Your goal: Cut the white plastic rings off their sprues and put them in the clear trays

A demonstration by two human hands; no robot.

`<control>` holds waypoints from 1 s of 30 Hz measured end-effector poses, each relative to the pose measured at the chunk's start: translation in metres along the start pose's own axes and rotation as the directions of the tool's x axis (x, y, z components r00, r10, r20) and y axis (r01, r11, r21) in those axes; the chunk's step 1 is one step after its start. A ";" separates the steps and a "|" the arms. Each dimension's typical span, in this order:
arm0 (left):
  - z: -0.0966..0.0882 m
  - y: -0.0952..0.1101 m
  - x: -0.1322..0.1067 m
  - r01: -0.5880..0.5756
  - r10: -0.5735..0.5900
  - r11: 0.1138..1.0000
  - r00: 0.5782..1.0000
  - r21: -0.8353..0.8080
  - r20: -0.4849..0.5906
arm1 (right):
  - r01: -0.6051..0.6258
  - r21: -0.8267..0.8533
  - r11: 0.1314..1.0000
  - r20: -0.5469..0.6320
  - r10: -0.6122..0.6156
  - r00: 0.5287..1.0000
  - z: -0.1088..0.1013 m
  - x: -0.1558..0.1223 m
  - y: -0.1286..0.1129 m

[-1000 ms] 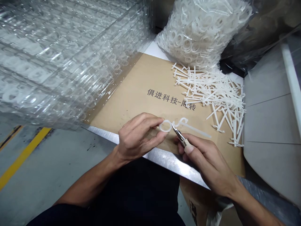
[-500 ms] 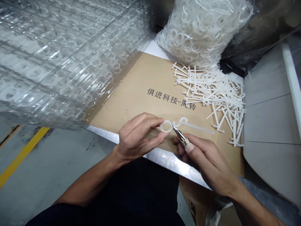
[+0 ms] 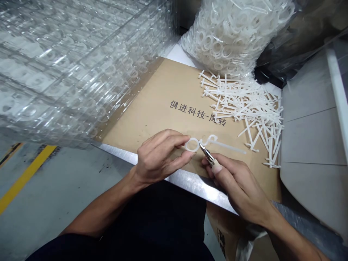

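Observation:
My left hand (image 3: 160, 157) pinches a white plastic ring (image 3: 191, 145) between thumb and forefinger, just above a sheet of brown cardboard (image 3: 163, 108). A long, straight white plastic stem (image 3: 228, 146) with a curled end lies beyond the ring, and I cannot tell whether the two are joined. My right hand (image 3: 239, 188) is shut around small metal-tipped cutters (image 3: 207, 156), whose tips touch the ring's right side. A loose pile of white plastic T-shaped pieces (image 3: 244, 105) lies on the cardboard to the right of my hands.
Stacked clear plastic trays (image 3: 67, 65) tower at the left. A clear bag of white rings (image 3: 225, 36) sits at the back. A steel table edge (image 3: 179, 177) runs below my hands, above a grey floor with a yellow line (image 3: 24, 177). A grey bin (image 3: 307, 145) stands at the right.
The far end of the white stem has swung slightly upward. My hands stay almost in place, with the cutters still at the ring, and the view has shifted slightly.

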State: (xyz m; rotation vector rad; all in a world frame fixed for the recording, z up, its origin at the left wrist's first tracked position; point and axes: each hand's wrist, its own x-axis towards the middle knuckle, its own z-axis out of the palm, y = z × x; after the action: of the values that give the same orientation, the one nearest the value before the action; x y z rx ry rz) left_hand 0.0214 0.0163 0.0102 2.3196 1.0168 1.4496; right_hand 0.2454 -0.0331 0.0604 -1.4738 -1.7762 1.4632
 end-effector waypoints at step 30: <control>0.000 0.001 0.002 0.047 -0.046 0.998 0.999 0.040 -0.025 | -0.130 0.319 0.939 -0.022 0.145 0.989 0.001 0.005 0.014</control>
State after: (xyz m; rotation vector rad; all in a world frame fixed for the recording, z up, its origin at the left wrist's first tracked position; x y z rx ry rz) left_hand 0.0225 0.0170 0.0118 2.2957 1.1090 1.4560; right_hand 0.2495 -0.0302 0.0461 -1.4706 -1.3549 1.6784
